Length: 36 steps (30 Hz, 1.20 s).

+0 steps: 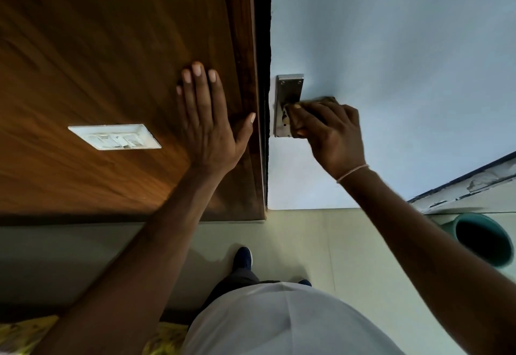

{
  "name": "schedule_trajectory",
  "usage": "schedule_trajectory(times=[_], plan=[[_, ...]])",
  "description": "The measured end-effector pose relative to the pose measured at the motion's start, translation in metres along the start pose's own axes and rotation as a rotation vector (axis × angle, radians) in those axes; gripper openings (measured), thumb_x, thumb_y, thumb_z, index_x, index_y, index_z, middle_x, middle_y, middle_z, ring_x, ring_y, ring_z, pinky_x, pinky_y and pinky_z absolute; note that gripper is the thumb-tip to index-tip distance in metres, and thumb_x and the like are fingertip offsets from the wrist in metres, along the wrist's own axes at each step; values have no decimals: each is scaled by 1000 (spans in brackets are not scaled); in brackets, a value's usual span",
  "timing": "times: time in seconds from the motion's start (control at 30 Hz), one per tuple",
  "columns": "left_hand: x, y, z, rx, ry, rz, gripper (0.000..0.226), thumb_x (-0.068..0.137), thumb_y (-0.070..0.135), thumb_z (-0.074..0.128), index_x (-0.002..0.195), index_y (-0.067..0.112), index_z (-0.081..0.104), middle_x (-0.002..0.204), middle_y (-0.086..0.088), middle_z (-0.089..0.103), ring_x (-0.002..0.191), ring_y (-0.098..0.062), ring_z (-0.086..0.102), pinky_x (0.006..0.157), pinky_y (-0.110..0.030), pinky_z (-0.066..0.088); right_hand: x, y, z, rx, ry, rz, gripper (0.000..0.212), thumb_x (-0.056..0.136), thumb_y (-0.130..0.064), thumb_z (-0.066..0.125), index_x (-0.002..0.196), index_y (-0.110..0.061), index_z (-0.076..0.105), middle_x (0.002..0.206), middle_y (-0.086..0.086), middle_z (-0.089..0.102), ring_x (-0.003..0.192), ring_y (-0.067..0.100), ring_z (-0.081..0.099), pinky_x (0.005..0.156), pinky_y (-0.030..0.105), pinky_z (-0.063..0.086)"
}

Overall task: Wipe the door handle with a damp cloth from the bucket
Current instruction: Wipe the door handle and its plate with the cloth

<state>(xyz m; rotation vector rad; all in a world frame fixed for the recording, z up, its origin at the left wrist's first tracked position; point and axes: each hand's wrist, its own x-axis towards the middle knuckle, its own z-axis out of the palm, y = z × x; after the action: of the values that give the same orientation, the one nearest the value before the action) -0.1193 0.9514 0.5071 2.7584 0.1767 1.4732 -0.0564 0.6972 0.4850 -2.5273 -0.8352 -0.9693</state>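
A metal door handle plate [287, 89] is fixed on the pale blue door [391, 47], close to its left edge. My right hand [332, 136] is shut on a brownish cloth [318, 101] and presses it against the handle, so the lever itself is mostly hidden. My left hand [209, 122] lies flat with fingers spread on the wooden panel [111, 47] just left of the door's edge. A teal bucket [483, 238] stands on the floor at the lower right, partly behind my right forearm.
A white switch plate [114, 136] sits on the wooden panel to the left of my left hand. Pale floor tiles [301, 237] lie below, with my dark shoe [242, 258] on them. A yellow patterned fabric [25, 332] shows at the bottom left.
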Motion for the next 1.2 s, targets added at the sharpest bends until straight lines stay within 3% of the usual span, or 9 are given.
schedule_trajectory(times=[0.2, 0.33, 0.47, 0.6, 0.77, 0.9, 0.97, 1.07, 1.2], plan=[[0, 4, 4, 10, 23, -15, 93, 101, 57, 60, 161, -7, 30, 163, -35, 40, 156, -46, 28, 133, -58, 22, 5, 0, 1, -36, -29, 115, 33, 97, -27, 77, 131, -28, 76, 121, -4, 76, 117, 29, 68, 94, 44, 44], [-1, 6, 6, 16, 18, -26, 98, 98, 54, 70, 161, -8, 29, 163, -36, 38, 156, -48, 27, 132, -61, 24, 17, -16, 6, 19, -92, 70, 39, 93, -28, 77, 131, -20, 74, 120, 0, 78, 109, 32, 70, 94, 43, 46], [-2, 7, 8, 23, 18, -39, 96, 98, 54, 69, 160, -9, 30, 163, -37, 38, 156, -49, 27, 131, -62, 23, 21, 18, -9, 34, -235, 9, 41, 97, -45, 72, 130, -22, 72, 123, 2, 78, 107, 32, 73, 94, 43, 46], [-2, 9, 9, 16, 35, -55, 94, 98, 54, 66, 159, -10, 31, 161, -38, 39, 155, -49, 27, 130, -63, 24, 30, 40, -16, 48, -406, -48, 40, 94, -37, 73, 129, -17, 68, 126, 10, 76, 115, 37, 71, 94, 47, 47], [-2, 6, 8, 24, 28, -51, 94, 98, 53, 68, 159, -9, 33, 161, -38, 40, 155, -49, 27, 131, -62, 24, 27, 57, -22, 114, -465, -6, 39, 97, -33, 71, 130, -13, 67, 127, 12, 74, 115, 40, 69, 96, 49, 48], [-3, 6, 6, 39, 16, -42, 94, 99, 52, 70, 159, -9, 33, 162, -37, 40, 155, -49, 28, 130, -63, 26, 11, 61, -24, 322, -444, 208, 50, 93, -46, 65, 132, -14, 68, 120, 8, 76, 105, 36, 70, 92, 47, 56], [-4, 5, 6, 47, 15, -36, 95, 98, 52, 72, 160, -9, 33, 162, -37, 40, 155, -49, 28, 131, -62, 25, -2, 51, -17, 532, -410, 464, 42, 90, -34, 77, 129, -19, 69, 115, 3, 79, 103, 31, 73, 91, 46, 61], [-4, 4, 6, 53, 12, -32, 98, 95, 51, 76, 160, -8, 32, 161, -37, 41, 155, -48, 27, 131, -60, 23, -24, 34, -4, 907, -211, 873, 42, 87, -20, 85, 126, -23, 70, 108, 9, 82, 94, 34, 79, 75, 47, 66], [-4, 4, 7, 48, 16, -24, 97, 97, 52, 74, 160, -7, 31, 161, -37, 40, 155, -49, 28, 131, -60, 23, -36, 11, 7, 1082, 58, 1214, 36, 95, -16, 83, 126, -3, 71, 101, 17, 78, 71, 22, 71, 53, 27, 51]])
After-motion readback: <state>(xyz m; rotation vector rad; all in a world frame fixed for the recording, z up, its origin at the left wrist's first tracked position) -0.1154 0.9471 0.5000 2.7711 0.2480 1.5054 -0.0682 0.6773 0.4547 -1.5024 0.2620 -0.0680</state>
